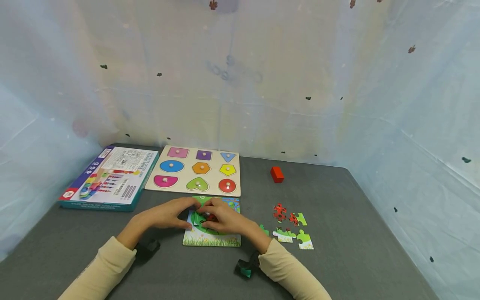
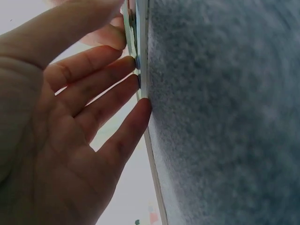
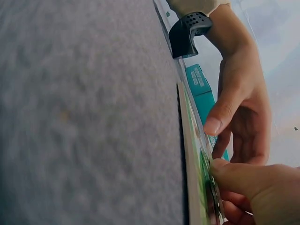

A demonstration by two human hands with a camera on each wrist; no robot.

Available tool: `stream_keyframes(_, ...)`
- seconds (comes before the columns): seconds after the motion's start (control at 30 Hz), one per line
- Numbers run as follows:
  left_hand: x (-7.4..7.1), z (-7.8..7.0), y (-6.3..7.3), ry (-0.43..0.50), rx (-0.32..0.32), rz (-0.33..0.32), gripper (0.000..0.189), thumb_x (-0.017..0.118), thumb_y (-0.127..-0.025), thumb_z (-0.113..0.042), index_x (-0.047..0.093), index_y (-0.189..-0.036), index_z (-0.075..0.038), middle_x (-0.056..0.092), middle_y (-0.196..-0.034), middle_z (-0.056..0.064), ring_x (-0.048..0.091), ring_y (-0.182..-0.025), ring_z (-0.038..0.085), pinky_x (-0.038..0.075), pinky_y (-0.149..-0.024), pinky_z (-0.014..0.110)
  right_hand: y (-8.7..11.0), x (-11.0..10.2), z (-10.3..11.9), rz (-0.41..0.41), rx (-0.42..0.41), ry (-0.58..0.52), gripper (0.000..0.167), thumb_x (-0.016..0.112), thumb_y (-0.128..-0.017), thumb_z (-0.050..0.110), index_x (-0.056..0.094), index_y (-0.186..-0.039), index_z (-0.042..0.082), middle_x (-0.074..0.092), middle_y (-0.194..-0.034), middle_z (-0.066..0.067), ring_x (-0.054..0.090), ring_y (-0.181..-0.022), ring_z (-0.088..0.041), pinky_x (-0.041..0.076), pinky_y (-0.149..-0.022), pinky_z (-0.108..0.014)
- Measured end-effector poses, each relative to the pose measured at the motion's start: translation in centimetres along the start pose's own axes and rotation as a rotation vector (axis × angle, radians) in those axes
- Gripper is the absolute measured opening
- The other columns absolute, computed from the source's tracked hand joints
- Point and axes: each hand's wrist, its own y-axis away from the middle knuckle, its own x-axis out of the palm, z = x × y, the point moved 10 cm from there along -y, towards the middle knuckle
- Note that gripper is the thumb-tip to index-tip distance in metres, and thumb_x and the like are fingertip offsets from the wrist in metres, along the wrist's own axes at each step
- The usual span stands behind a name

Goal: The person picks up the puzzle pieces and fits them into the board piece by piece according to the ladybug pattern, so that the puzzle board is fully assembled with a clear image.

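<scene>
A ladybug jigsaw puzzle board (image 1: pixel 211 241) lies flat under both hands, with green and red pieces in its middle. My left hand (image 1: pixel 168 213) arches over the board's upper left, fingers nearly straight; in the left wrist view its fingertips (image 2: pixel 143 104) touch the board's edge. On the board, my right hand (image 1: pixel 227 218) pinches a green puzzle piece (image 1: pixel 196 219) with thumb and fingers, partly hidden by the hand. The right wrist view shows the right thumb (image 3: pixel 222 171) low against the board's face (image 3: pixel 194 154).
Several loose puzzle pieces (image 1: pixel 284 235) lie right of the board. Behind it rests a wooden shape puzzle (image 1: pixel 183 166) with knobs, beside a boxed toy (image 1: pixel 112 175) at the left. A red block (image 1: pixel 277 174) stands toward the back; a light curtain (image 1: pixel 262 116) surrounds the grey table (image 1: pixel 356 233).
</scene>
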Motion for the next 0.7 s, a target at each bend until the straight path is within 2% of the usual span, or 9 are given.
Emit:
stream_keyframes(0.27, 0.07, 0.14, -0.25, -0.012, -0.001, -0.026, 0.043, 0.072, -0.082, -0.033, 0.054, -0.115, -0.013, 0.053, -0.118, -0.001, 0.048, -0.112, 0.021, 0.038, -0.097, 0.047, -0.25, 0.3, 0.41, -0.021, -0.018, 0.049, 0.032, 0.067, -0.087, 0.022, 0.064, -0.114, 0.005, 0.056, -0.113, -0.006, 0.049, -0.099, -0.015, 0.038, -0.089, -0.021)
stream_keyframes(0.47, 0.08, -0.04, -0.43, -0.048, 0.017, -0.066, 0.038, 0.074, -0.08, -0.032, 0.055, -0.107, -0.014, 0.053, -0.112, -0.003, 0.049, -0.106, 0.018, 0.041, -0.093, 0.045, -0.24, 0.37, 0.33, -0.037, 0.014, 0.06, 0.033, 0.069, -0.086, 0.024, 0.065, -0.114, 0.007, 0.055, -0.112, -0.004, 0.047, -0.099, -0.015, 0.036, -0.091, -0.025)
stream_keyframes(0.7, 0.06, -0.12, -0.7, -0.085, 0.026, -0.111, 0.035, 0.077, -0.077, -0.029, 0.056, -0.101, -0.014, 0.052, -0.104, -0.005, 0.048, -0.096, 0.013, 0.045, -0.087, 0.039, -0.08, 0.15, 0.29, -0.052, 0.013, 0.061, 0.035, 0.07, -0.084, 0.027, 0.066, -0.113, 0.009, 0.056, -0.108, -0.003, 0.048, -0.097, -0.013, 0.038, -0.087, -0.022)
